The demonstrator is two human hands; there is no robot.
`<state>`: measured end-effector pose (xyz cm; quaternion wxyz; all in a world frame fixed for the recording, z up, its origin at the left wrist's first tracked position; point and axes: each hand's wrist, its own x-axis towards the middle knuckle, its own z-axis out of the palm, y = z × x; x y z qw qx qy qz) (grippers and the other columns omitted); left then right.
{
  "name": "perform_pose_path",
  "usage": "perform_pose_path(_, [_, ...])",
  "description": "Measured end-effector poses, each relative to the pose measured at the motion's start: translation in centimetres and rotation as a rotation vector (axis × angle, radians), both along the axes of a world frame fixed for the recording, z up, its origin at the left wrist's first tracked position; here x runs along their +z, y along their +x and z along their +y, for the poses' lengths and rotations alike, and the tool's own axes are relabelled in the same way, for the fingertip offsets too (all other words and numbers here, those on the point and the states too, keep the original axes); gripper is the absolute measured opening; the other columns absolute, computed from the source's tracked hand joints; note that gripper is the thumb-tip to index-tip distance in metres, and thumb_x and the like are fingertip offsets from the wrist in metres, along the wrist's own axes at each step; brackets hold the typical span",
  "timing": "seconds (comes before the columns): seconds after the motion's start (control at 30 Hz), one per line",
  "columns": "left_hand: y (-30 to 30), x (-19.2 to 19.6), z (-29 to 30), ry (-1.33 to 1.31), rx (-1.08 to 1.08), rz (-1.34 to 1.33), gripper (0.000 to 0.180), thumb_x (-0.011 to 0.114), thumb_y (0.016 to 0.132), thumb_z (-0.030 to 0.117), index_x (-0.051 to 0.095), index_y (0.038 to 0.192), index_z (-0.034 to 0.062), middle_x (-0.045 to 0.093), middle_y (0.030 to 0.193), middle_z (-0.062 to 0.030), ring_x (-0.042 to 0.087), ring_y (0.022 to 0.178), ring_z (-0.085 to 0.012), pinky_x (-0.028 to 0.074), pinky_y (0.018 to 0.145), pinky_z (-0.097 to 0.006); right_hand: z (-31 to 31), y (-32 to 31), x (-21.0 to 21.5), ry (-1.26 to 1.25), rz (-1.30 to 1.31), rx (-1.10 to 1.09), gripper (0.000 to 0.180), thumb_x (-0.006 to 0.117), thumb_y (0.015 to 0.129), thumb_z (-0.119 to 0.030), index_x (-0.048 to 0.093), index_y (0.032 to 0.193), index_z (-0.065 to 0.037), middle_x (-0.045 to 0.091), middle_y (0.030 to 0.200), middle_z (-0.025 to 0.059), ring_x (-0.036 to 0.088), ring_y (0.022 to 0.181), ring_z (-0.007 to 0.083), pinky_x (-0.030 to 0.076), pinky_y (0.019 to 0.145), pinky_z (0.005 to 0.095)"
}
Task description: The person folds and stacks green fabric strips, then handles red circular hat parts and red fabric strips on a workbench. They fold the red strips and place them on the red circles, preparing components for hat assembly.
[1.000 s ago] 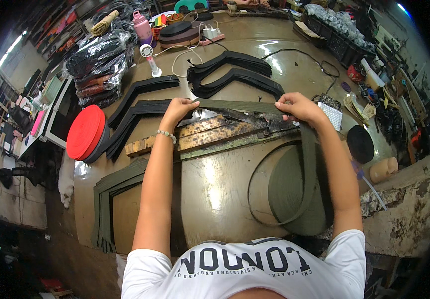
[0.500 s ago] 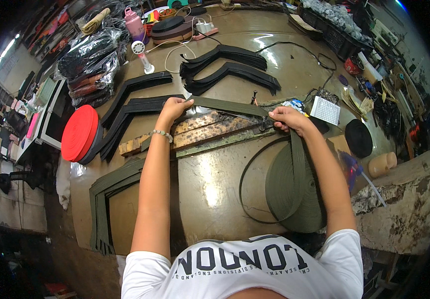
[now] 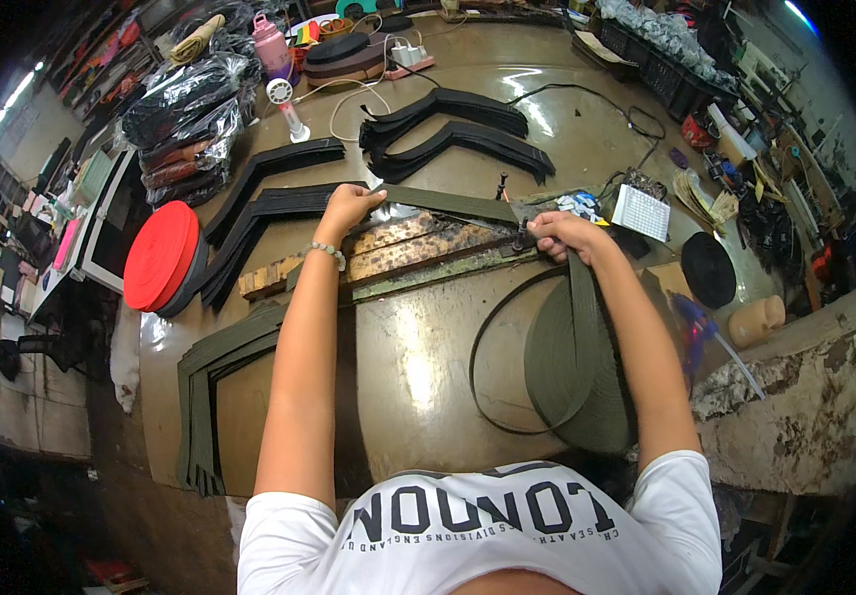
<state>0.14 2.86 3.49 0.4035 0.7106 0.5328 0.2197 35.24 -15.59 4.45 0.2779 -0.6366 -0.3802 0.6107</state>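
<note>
An olive-green webbing strap is stretched almost level above a wooden board. Its left end is pinched in my left hand, which wears a bead bracelet. My right hand has its fingers closed on the webbing beside a small upright metal fixture at the board's right end. A greyish shape by those fingertips is too small to make out. From my right hand the webbing drops in a loop to a large olive webbing roll, partly behind my right forearm.
Cut olive strips hang over the table's near left edge. Black strip bundles lie farther back. A red webbing roll stands at left; a black roll and a white gridded block are at right. A cable crosses the back.
My right hand has shifted slightly left and down at the fixture, and a greyish shape now shows beside its fingertips. My left hand keeps its pinch on the strap's end.
</note>
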Motion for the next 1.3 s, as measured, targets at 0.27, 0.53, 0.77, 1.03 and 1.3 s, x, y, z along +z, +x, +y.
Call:
perform_pose_path(0.27, [-7.4,4.6,-6.3,0.466,0.210,-0.144,0.048,0.074,0.081,0.039,0.069,0.106,-0.0023,0.071,0.091,-0.0129,0.065,0.083,-0.0163,0.049,0.076,-0.029,-3.4,-2.3,7.4,0.624,-0.158,-0.312,0.024,0.053,0.098,-0.025,0.056,0.110,-0.005,0.062,0.081,0.0042,0.054,0.066,0.0087,0.041,0.056,0.0230])
perform_pose_path(0.53, [-27.5,3.2,-16.5,0.487,0.732,0.413,0.036,0.077,0.079,0.028,0.070,0.102,0.0003,0.068,0.099,-0.0115,0.061,0.092,-0.0214,0.046,0.086,-0.035,-0.3,-12.1,9.9,0.595,0.026,-0.099,0.029,0.058,0.096,-0.022,0.056,0.117,-0.004,0.064,0.079,0.0064,0.052,0.053,0.0051,0.042,0.044,0.0195])
perform_pose_path(0.77, [-10.4,1.9,-10.9,0.519,0.164,-0.086,0.035,0.062,0.091,0.026,0.065,0.118,0.0034,0.068,0.112,-0.0119,0.064,0.101,-0.0216,0.049,0.089,-0.033,11.0,-17.9,2.0,0.607,-0.524,-0.074,0.020,0.070,0.081,-0.027,0.075,0.089,-0.010,0.070,0.074,0.0131,0.069,0.065,0.0242,0.053,0.069,0.0369])
perform_pose_path(1.03, [1.1,-0.9,-2.5,-0.058,0.023,-0.248,0.036,0.066,0.091,0.033,0.066,0.084,-0.0022,0.065,0.075,-0.0033,0.057,0.065,-0.0082,0.045,0.058,-0.024,13.1,-17.1,0.3,0.488,-0.441,-0.046,0.019,0.071,0.085,-0.019,0.073,0.093,-0.002,0.067,0.062,0.0086,0.061,0.047,0.0129,0.050,0.044,0.0279])
perform_pose_path(1.3, [1.5,-0.9,-2.3,-0.189,0.070,-0.347,0.031,0.074,0.085,0.031,0.066,0.078,0.0016,0.062,0.069,0.0001,0.054,0.060,-0.0074,0.042,0.055,-0.021,8.3,-13.7,7.6,0.400,-0.585,0.377,0.041,0.065,0.090,-0.017,0.056,0.126,-0.001,0.068,0.073,0.0105,0.064,0.057,0.0133,0.053,0.051,0.0257])
